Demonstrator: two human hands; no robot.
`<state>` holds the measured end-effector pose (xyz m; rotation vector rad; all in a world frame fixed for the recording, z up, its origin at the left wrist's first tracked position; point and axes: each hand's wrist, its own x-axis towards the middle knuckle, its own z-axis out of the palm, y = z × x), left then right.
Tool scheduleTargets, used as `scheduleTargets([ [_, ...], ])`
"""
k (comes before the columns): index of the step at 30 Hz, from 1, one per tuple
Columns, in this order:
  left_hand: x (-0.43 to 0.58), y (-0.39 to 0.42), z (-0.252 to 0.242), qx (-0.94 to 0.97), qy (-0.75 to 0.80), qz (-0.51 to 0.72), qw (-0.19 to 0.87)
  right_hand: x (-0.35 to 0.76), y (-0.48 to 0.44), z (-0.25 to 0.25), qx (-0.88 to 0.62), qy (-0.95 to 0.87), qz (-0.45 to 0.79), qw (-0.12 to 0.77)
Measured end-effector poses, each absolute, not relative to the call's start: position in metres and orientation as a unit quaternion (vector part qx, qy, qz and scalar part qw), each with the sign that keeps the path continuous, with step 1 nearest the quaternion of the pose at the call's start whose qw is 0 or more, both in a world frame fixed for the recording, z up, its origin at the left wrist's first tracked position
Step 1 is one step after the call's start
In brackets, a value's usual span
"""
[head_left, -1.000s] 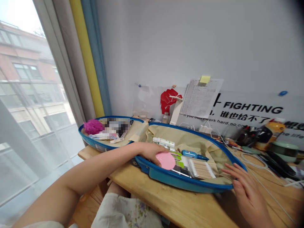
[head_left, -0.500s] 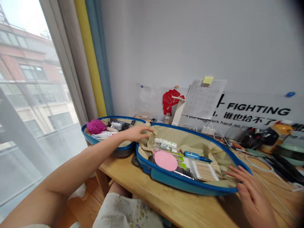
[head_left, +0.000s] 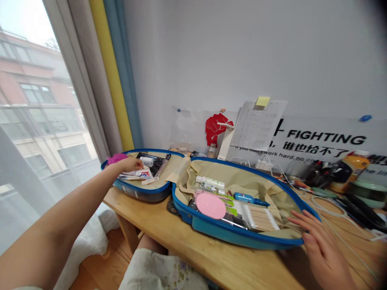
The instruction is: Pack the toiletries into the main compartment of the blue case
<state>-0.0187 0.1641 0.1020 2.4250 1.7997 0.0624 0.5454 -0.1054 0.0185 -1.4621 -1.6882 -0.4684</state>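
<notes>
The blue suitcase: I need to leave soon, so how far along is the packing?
Done: the right half of the blue suitcase already holds a pink round case, small bottles and a pack of cotton swabs. In hand: the left hand reaches into the left half, at the pink bath puff and toiletries; the right hand rests on the rim. Left: the case lies open.

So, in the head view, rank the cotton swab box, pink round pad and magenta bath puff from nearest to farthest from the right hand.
From the right hand:
1. cotton swab box, just left of it in the near half of the case.
2. pink round pad, further left in the same half.
3. magenta bath puff, far left by the left hand.
</notes>
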Motion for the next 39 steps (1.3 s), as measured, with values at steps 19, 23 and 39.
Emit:
scheduleTargets([
  [19, -0.027, 0.169, 0.114, 0.819, 0.571, 0.049, 0.012, 0.550, -0.103, 0.011, -0.562, -0.688, -0.196, 0.416],
  [23, -0.007, 0.167, 0.137, 0.795, 0.586, 0.155, 0.002, 0.547, -0.103, 0.012, -0.552, -0.682, -0.212, 0.430],
  [39, 0.301, 0.122, 0.182, 0.946, 0.233, 0.216, 0.058, 0.544, -0.105, 0.013, -0.559, -0.681, -0.194, 0.432],
])
